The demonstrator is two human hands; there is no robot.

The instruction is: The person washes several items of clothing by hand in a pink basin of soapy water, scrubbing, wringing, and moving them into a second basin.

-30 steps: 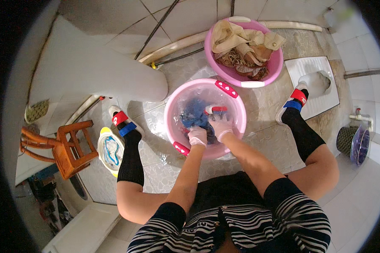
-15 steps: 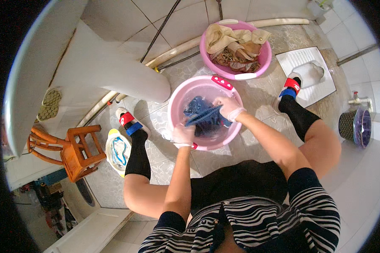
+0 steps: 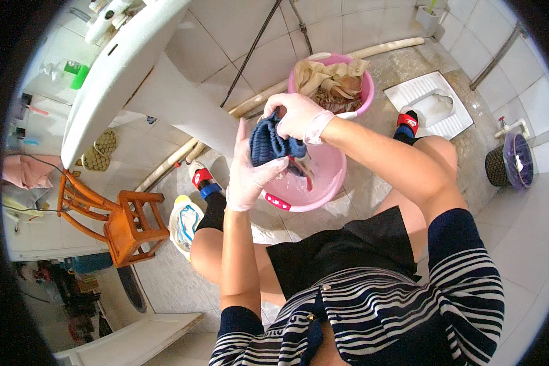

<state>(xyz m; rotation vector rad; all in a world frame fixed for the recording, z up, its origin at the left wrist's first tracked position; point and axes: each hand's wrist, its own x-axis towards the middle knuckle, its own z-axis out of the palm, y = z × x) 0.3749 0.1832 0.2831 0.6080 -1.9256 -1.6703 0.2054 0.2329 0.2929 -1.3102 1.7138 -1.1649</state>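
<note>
Both my hands wear thin pale gloves and grip a wet dark blue cloth (image 3: 267, 144), lifted above a pink wash basin (image 3: 323, 183) on the tiled floor. My left hand (image 3: 249, 174) holds the cloth from below and the left. My right hand (image 3: 297, 114) clamps it from above. The cloth is bunched up between the two hands. The basin sits between my feet, partly hidden behind my hands.
A second pink basin (image 3: 361, 91) with beige and brown laundry stands farther back. A white sink (image 3: 128, 67) is at upper left, a wooden stool (image 3: 128, 226) at left, a squat toilet (image 3: 433, 107) at right, a small bin (image 3: 509, 165) at far right.
My hands have lifted the blue cloth out of the basin and bunched it together, up toward the camera. The view has tilted, showing more of the sink and wall.
</note>
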